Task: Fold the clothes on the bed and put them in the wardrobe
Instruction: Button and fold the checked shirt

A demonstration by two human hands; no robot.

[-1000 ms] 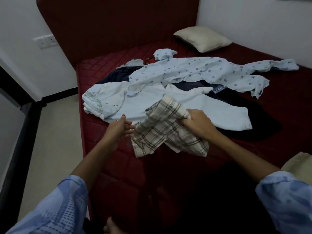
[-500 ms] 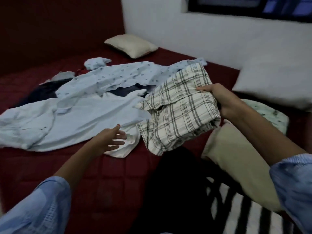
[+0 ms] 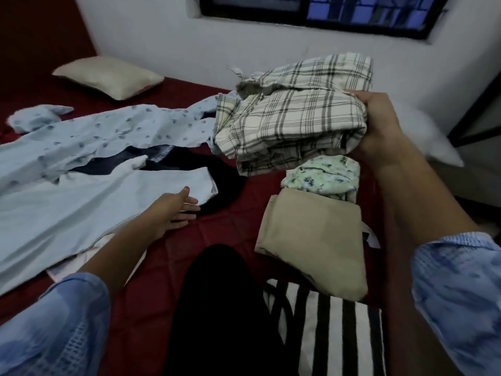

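**Folded plaid garment held over the folded stack, right of frame**

Plaid garment (image 3: 295, 118): folded into a thick bundle, held in the air in the upper right of the frame, above the green floral piece (image 3: 322, 176). Right hand (image 3: 379, 126) grips its right edge, fingers curled round the folds, thumb on the near side.

Left hand (image 3: 173, 210): centre-left of frame, fingers straight and loosely spread, holding nothing. It sits at the near corner of the plain light-blue garment (image 3: 89, 210); contact with the cloth or the bed can't be confirmed.

Stack below the bundle: green floral piece at the back, folded beige garment (image 3: 311, 240) in front of it and touching it, black-and-white striped cloth (image 3: 333, 329) at the lower right edge.

Unfolded pile, left half of frame: plain light-blue garment lying flat, spotted light-blue garment (image 3: 103, 134) spread behind it, a dark garment (image 3: 222, 183) partly under both.

All on the red bed (image 3: 141, 294). Beige pillow (image 3: 108, 76) at upper left against the wall. White pillow (image 3: 433, 139) right of the right hand. Dark window frame (image 3: 311, 16) along the top edge. Blue sleeves on both forearms.
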